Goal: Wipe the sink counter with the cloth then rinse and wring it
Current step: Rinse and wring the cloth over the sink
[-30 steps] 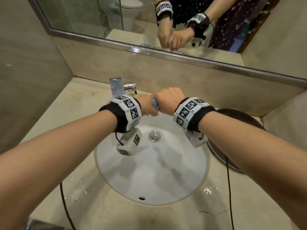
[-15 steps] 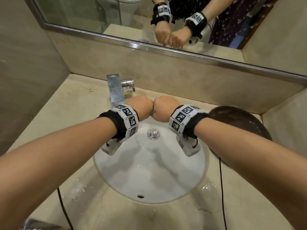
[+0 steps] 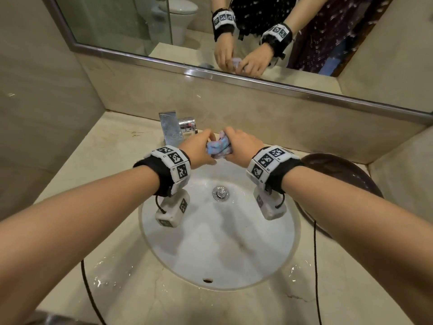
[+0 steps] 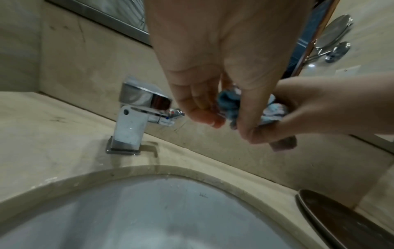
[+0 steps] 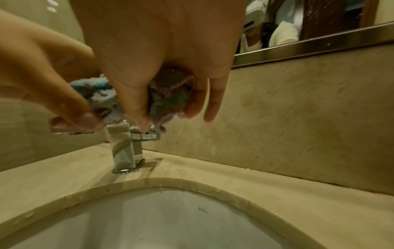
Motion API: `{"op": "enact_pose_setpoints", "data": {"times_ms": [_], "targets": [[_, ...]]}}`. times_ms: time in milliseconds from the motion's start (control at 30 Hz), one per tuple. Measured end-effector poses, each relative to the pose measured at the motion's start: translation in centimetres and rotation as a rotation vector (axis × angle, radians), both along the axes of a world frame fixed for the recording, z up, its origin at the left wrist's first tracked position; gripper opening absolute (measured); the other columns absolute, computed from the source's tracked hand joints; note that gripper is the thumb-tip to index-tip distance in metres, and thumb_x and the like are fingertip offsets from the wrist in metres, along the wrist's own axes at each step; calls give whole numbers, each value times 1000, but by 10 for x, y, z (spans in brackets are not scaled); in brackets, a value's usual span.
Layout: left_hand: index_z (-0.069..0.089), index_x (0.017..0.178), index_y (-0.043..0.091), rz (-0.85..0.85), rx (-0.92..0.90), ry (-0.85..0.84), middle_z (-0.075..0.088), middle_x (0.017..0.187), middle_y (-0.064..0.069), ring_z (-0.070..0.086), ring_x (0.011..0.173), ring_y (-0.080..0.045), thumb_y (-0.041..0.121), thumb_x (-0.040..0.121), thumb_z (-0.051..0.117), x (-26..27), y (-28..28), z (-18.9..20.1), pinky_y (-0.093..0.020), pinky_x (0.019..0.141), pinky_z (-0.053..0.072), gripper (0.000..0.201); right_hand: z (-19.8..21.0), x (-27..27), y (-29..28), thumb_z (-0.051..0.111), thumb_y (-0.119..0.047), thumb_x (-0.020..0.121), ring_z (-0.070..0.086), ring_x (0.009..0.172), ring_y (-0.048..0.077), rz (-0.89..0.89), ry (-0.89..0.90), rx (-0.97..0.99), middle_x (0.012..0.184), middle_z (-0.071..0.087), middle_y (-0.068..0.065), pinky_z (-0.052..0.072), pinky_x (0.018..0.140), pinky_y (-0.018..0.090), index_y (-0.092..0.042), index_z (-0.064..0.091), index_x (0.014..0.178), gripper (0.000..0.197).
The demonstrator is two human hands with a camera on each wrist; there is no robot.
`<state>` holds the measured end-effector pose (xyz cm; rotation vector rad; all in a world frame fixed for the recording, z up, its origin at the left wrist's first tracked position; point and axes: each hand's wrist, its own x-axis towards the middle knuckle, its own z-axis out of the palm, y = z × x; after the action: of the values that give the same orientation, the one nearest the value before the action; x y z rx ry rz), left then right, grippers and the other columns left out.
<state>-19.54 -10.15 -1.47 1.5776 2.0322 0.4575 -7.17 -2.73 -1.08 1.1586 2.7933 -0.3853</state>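
While both hands work over the sink basin [image 3: 218, 249], the head view shows the left hand [image 3: 195, 148] and right hand [image 3: 243, 146] each clamped on one end of the bunched blue-and-pink cloth [image 3: 219, 147], held just in front of the faucet [image 3: 171, 127]. No water seen running. Judgement: wringing step; twist the ends opposite ways, keep the wad over the bowl so drips fall in. Drain [image 3: 220, 193] sits below; dark round tray [image 3: 337, 174] on the counter [image 3: 98, 160] to the right, wrist cables trail near the rim, droplets on the front edge.

Left wrist view: left hand [image 4: 213, 67] with thumb and fingertips pinching the cloth [image 4: 230, 104]; faucet [image 4: 136, 114] close beside the knuckles, could get bumped.

Right wrist view: right hand [image 5: 162, 55] fingers curled round the cloth [image 5: 170, 96], a loose corner hanging just above the faucet [image 5: 125, 151] handle. Basin [image 5: 160, 224] wet.
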Motion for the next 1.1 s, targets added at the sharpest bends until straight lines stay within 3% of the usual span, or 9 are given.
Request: {"op": "enact_pose_setpoints", "data": {"times_ms": [233,333,433,567,700,800,900,967,1100], "targets": [[65,96,0,-12,85,-56,59,84,-8,53,79,-20,27,86,64,-25,-9,4,-17,57,34,29,17,0,-3,64,-34,85,56,111,26,-71,13,33,124,53,7,43,90,36,-24,51,127,45],[66,90,1,36,174,-140,59,77,-6,55,73,-18,24,88,62,-30,-13,5,-23,59,40,24,21,-6,-12,65,-22,86,62,104,25,-99,83,-139,112,67,9,43,81,25,-14,63,118,33],[64,81,4,87,205,-297,57,65,0,55,48,4,23,87,63,-31,-24,11,-6,47,40,20,25,-12,-23,65,-17,85,62,93,25,-184,202,-210,104,69,12,41,74,23,-6,67,108,25],[58,62,10,161,184,-324,56,51,5,51,40,4,30,85,65,-34,-41,19,-6,44,39,31,31,-16,-28,60,-13,86,58,82,23,-239,317,-247,85,64,12,44,71,28,-4,68,87,12],[61,73,10,261,92,-184,58,62,4,53,56,-8,30,86,64,-45,-71,20,-18,52,40,24,35,-25,-35,51,-2,86,56,74,27,-388,704,-453,73,55,15,49,70,42,-16,44,59,31],[61,85,12,383,61,-146,60,77,-2,56,73,-18,27,82,68,-49,-100,18,-22,55,40,16,42,-38,-53,45,-1,90,50,64,22,-375,852,-672,75,51,13,45,57,32,-17,42,66,30],[50,125,11,476,81,-144,59,108,-9,57,95,-23,25,81,70,-48,-129,24,-28,77,45,50,49,-53,-76,42,-2,93,48,63,17,-237,855,-762,72,49,5,44,60,30,-19,43,68,30],[47,130,11,509,168,-191,57,122,-11,56,111,-24,20,82,69,-47,-145,31,-34,95,45,54,53,-63,-91,45,-4,93,51,70,20,-146,828,-741,76,50,5,46,68,34,-20,45,69,28],[52,122,13,565,270,-506,63,95,-2,59,83,-13,7,90,56,-40,-177,52,-29,82,45,33,66,-79,-117,47,-8,93,51,87,21,-36,771,-730,77,52,2,46,82,39,-21,47,69,27]]}}
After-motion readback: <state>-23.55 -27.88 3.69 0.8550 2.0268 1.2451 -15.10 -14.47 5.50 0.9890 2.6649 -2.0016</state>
